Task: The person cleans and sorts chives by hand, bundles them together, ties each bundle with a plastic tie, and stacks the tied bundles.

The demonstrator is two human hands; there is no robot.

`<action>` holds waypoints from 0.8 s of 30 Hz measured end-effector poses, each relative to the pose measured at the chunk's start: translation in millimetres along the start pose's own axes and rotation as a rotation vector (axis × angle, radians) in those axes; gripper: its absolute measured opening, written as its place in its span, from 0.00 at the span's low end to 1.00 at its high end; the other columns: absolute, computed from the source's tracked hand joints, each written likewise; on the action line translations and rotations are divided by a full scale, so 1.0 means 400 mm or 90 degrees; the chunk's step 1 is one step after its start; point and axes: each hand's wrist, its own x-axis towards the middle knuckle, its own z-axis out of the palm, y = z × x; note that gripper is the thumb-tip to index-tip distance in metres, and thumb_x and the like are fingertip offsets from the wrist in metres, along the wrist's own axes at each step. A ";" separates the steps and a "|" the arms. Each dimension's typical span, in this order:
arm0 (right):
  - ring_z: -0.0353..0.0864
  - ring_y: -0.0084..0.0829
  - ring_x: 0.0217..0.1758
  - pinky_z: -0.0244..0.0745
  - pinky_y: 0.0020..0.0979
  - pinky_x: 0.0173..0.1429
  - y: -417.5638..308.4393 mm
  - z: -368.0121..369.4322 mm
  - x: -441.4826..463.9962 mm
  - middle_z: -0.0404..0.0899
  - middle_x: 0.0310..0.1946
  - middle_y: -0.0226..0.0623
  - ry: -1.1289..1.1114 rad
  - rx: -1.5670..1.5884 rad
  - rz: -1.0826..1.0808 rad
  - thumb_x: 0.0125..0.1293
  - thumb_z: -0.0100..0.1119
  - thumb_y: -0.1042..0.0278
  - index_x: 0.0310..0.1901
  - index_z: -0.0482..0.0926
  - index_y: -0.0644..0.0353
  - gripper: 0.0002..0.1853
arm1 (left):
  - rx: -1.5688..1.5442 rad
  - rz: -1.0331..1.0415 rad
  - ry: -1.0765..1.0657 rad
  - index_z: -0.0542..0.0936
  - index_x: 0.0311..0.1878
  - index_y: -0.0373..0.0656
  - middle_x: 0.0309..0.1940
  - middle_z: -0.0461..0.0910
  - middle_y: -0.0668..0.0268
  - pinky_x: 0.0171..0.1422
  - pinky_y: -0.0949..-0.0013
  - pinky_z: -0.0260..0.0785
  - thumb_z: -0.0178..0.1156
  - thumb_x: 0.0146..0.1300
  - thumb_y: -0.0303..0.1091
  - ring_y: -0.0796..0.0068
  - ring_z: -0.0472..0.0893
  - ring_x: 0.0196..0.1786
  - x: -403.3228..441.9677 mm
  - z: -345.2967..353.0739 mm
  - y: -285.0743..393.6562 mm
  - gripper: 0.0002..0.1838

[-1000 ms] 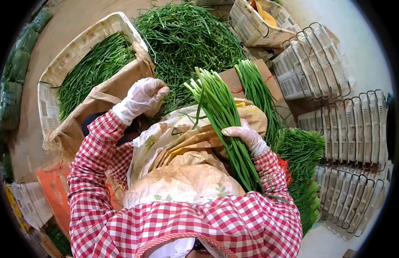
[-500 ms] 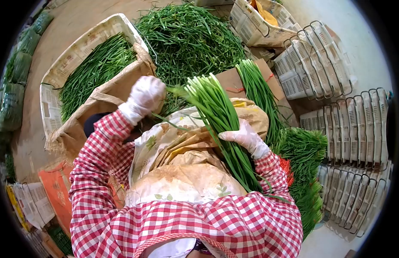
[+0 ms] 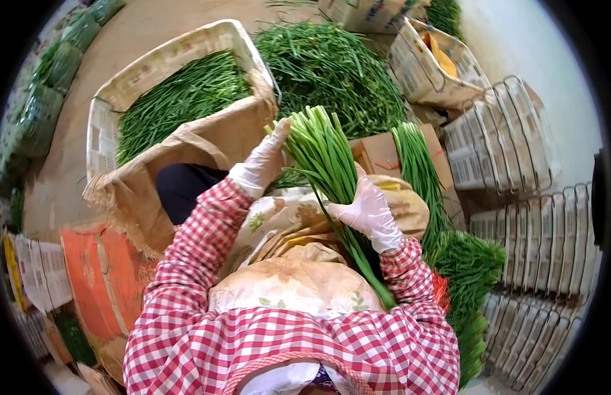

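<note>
Above the lap, a bunch between two gloved hands

Over the apron [image 3: 289,283], the bunch [image 3: 328,158] slants with its pale ends up and away from the body, its green leaves trailing down beside the right forearm. The right hand [image 3: 371,210] is closed loosely around its middle, thumb across the front. The left hand [image 3: 258,164] is at the pale ends, fingers bent and near together; whether they pinch a stalk or only press the side cannot be told.

The step in hand looks to be tending those pale ends, the right hand bearing the weight while the left works at the edge. The next move, as I judge it, calls for a steady right grip, firm enough to keep the stalks together but light enough not to crush them, and for the left fingertips to touch only the outer stalks.

Beyond the bunch lies a loose heap [image 3: 332,72], with a crate [image 3: 104,141] of stalks to its left. To the right, a second bunch [image 3: 417,158] rests across cardboard [image 3: 440,158], near more greens [image 3: 470,263].
</note>
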 end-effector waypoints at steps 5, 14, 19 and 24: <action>0.76 0.47 0.52 0.71 0.35 0.55 -0.011 0.101 0.056 0.69 0.53 0.61 0.065 0.009 -0.097 0.38 0.76 0.49 0.67 0.39 0.74 0.66 | -0.092 0.190 -0.042 0.55 0.69 0.48 0.59 0.68 0.62 0.63 0.61 0.65 0.63 0.55 0.56 0.67 0.72 0.58 0.001 -0.022 -0.028 0.44; 0.80 0.49 0.42 0.74 0.38 0.50 -0.149 -0.030 0.120 0.78 0.38 0.57 -0.426 -0.334 -0.205 0.46 0.63 0.33 0.60 0.59 0.75 0.53 | -0.059 0.087 0.006 0.52 0.70 0.48 0.44 0.74 0.55 0.50 0.60 0.74 0.62 0.54 0.31 0.62 0.80 0.44 -0.038 0.011 0.065 0.42; 0.72 0.34 0.60 0.67 0.31 0.64 -0.289 -0.241 0.393 0.70 0.58 0.48 -0.283 -0.038 -0.187 0.64 0.51 0.47 0.64 0.60 0.67 0.35 | 0.078 0.146 0.003 0.59 0.68 0.45 0.43 0.74 0.62 0.50 0.64 0.74 0.60 0.53 0.30 0.66 0.78 0.45 -0.020 0.101 0.087 0.37; 0.71 0.31 0.60 0.66 0.32 0.65 -0.358 -0.109 0.596 0.65 0.63 0.37 -0.291 -0.416 -0.747 0.74 0.32 0.62 0.65 0.61 0.60 0.22 | 0.131 0.027 -0.015 0.70 0.58 0.40 0.41 0.79 0.64 0.51 0.65 0.74 0.61 0.55 0.30 0.70 0.79 0.45 -0.015 0.092 0.103 0.26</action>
